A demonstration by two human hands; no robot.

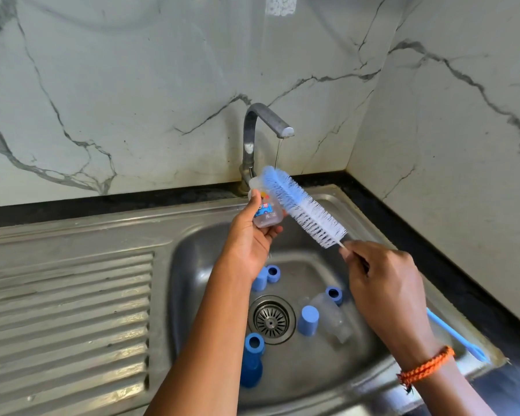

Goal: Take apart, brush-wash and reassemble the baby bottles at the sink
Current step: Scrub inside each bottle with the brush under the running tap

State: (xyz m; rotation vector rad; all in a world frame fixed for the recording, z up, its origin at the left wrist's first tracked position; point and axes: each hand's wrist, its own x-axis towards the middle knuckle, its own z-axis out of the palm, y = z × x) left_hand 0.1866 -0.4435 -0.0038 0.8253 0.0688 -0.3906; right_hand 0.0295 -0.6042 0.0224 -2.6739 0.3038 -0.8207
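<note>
Clear bottle (264,210) gripped in left hand (252,238), fingers curled round it, held above sink (198,250) below tap (252,136). Brush (303,207) bristles lying against bottle; wire stem pinched by right hand (382,277), blue handle (457,337) trailing past wrist. In sink basin: blue caps (308,321), blue collars (333,294), a second clear bottle (330,316) lying beside drain (271,319). Both forearms raised over basin.
</note>
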